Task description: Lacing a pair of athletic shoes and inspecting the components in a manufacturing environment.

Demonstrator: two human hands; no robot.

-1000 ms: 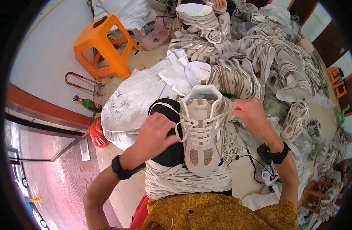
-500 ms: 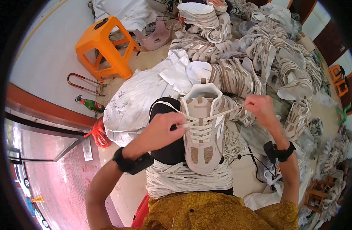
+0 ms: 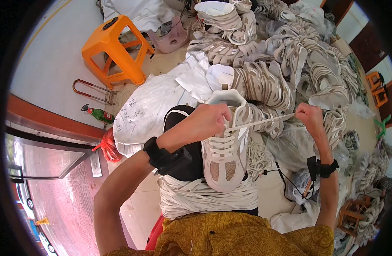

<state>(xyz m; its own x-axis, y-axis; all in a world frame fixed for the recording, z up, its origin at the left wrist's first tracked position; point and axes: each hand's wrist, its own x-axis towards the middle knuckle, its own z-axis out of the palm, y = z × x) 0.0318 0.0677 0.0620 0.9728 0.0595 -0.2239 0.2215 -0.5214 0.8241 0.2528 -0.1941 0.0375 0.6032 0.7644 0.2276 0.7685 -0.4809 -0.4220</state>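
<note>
A beige and white sneaker rests toe toward me on my lap, its lower eyelets laced in white. My right hand is closed on a shoelace, stretched nearly straight out to the right from the upper eyelets. Over the sneaker's tongue and upper left side lies my left hand, fingers pinched beside the lace. What those fingers hold is hidden. A thick bundle of white laces lies across my thighs, just under the shoe's toe.
Stacked shoe uppers and more piles spread ahead and right. A white sack lies ahead left, near an orange stool, green bottle and red bag. Loose laces and a black cable lie right of the shoe.
My right hand has moved right, drawing the lace farther out. My left hand has shifted right and up, from the shoe's left edge onto its tongue.
</note>
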